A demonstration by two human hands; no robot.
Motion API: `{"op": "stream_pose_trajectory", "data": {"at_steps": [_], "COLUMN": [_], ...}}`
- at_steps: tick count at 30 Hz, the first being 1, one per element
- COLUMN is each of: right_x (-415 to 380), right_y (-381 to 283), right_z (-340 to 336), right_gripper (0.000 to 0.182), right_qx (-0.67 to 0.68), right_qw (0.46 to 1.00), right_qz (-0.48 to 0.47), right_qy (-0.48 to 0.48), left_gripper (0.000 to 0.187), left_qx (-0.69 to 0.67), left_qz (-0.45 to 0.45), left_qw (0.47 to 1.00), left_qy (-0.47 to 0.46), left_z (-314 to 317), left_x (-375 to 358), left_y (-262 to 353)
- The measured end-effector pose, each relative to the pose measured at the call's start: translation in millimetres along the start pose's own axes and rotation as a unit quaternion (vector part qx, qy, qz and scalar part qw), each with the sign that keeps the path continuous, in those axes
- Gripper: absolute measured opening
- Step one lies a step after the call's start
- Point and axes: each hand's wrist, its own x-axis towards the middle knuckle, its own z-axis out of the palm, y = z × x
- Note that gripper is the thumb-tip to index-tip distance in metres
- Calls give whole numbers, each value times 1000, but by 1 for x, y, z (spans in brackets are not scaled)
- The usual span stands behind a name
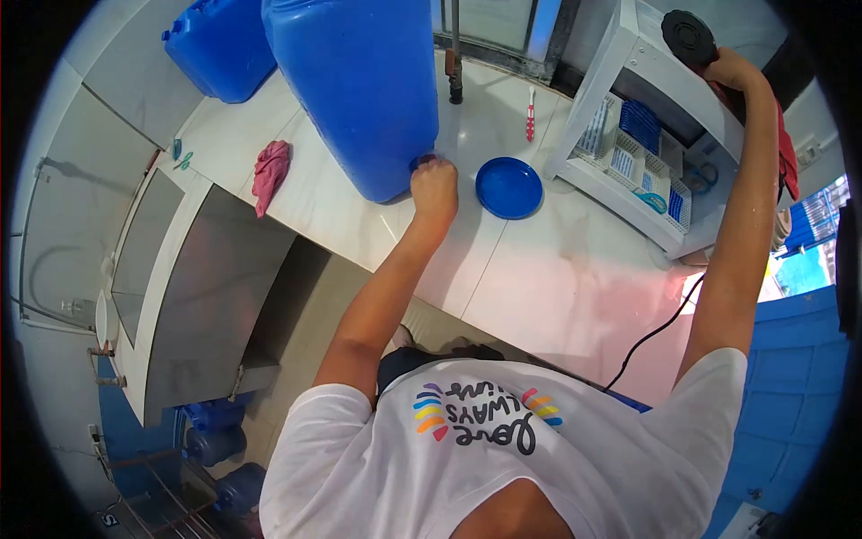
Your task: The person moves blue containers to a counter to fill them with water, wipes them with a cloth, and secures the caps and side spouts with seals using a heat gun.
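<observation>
Where the white counter (557,269) spreads, a blue jug (359,90) rests.

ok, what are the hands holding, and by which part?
Right hand: black round cap, apparently by its rim. Left hand: closed on dark fitting near bottom of blue jug; finger placement hidden.

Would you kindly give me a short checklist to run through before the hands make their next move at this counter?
1. Left hand at the dark fitting low on the blue jug: ok, fingers closed around it.
2. Fitting open or closed: cannot tell, the hand hides most of it.
3. Right hand on the black round object: ok, gripping its edge.
4. Blue dish apart from the jug: ok, a gap shows.
5. Pink cloth away from the counter edge: not ok, one end reaches it.
</observation>
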Motion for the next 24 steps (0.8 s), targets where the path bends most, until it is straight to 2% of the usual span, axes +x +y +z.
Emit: {"op": "stream_pose_trajectory", "data": {"at_steps": [3, 5, 6, 8, 10, 11, 12, 13, 14, 15, 16, 17, 18, 19, 20, 21, 22, 23, 24], "right_x": [8, 12, 16, 18, -27, -56, -86, -115, -142, -167, -194, -207, -217, -237, -248, -260, -270, -271, -269], "right_y": [7, 10, 25, 54, 58, 56, 51, 38, 41, 30, 13, 27, 40, 16, -1, -18, -38, -52, -55], "right_z": [18, 23, 29, 33, 21, 15, 11, 9, 12, 9, 8, 20, 37, 45, 61, 77, 94, 115, 142], "right_gripper": [39, 39, 39, 41, 44, 44, 44, 43, 42, 43, 37, 34, 31, 31, 34, 38, 39, 38, 37], "right_qx": [39, 29, 29, 128, 267, 332, 395, 476, 559, 630, 716, 765, 810, 793, 802, 812, 817, 818, 824], "right_qw": [998, 989, 989, 977, 935, 913, 884, 832, 779, 734, 660, 601, 539, 597, 585, 573, 563, 572, 564], "right_qz": [10, 91, 91, -19, -18, 39, 96, 109, 48, 66, 109, 109, 105, -42, -47, -51, 26, 1, -21], "right_qy": [52, 109, 111, 167, 233, 233, 230, 264, 280, 243, 201, 203, 204, 117, 108, 99, 121, 65, -38], "left_gripper": [6, 8, 10, 12, 15, 15, 15, 14, 14, 17, 19, 19, 23, 28, 28, 30, 32, 32, 33], "left_qx": [36, 48, 60, 68, 55, 54, 39, 24, 22, -59, -139, -142, -240, -335, -336, -398, -453, -451, -590], "left_qz": [25, 32, 43, 53, 46, 49, 52, 55, 58, 56, 52, 54, 18, -19, -20, -118, -217, -222, -334], "left_qw": [999, 998, 996, 995, 995, 995, 995, 995, 995, 995, 988, 988, 971, 940, 940, 906, 859, 858, 735], "left_qy": [-24, -32, -39, -43, -67, -67, -72, -77, -78, -57, -34, -33, 11, 54, 55, 79, 102, 102, 33], "left_z": [8, 14, 17, 24, 32, 31, 29, 27, 26, 24, 22, 14, 1, -7, -3, 5, 11, 12, 14], "left_x": [6, 5, 4, 3, 0, -1, -3, -6, -11, -17, -22, -30, -38, -45, -51, -57, -62, -61, -56], "left_y": [7, 6, 4, 1, -4, -6, -7, -8, -9, -9, -10, -10, -9, -7, -5, -2, 0, 0, 0]}}
